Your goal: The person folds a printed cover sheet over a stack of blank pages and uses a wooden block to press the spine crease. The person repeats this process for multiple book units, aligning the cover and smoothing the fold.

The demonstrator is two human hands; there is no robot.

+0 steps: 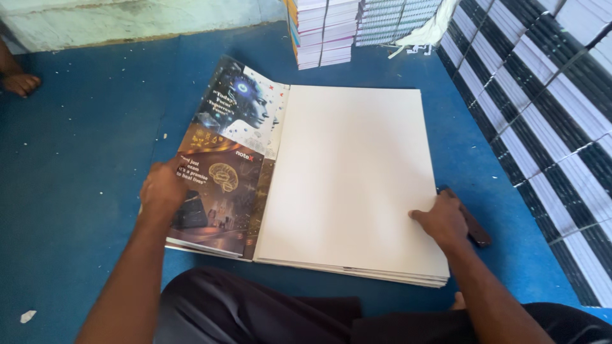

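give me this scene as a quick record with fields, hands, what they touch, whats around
setting: blue floor, person seated, seen from above
left hand: flat on a printed cover sheet, fingers spread
right hand: resting on the right edge of a stack of white sheets
beside right hand: dark tool on the floor, partly hidden
layout: cover sheet lies left of the white stack, edges meeting
right side: bound bundles of paper
top: stacks of books
top left: another person's foot
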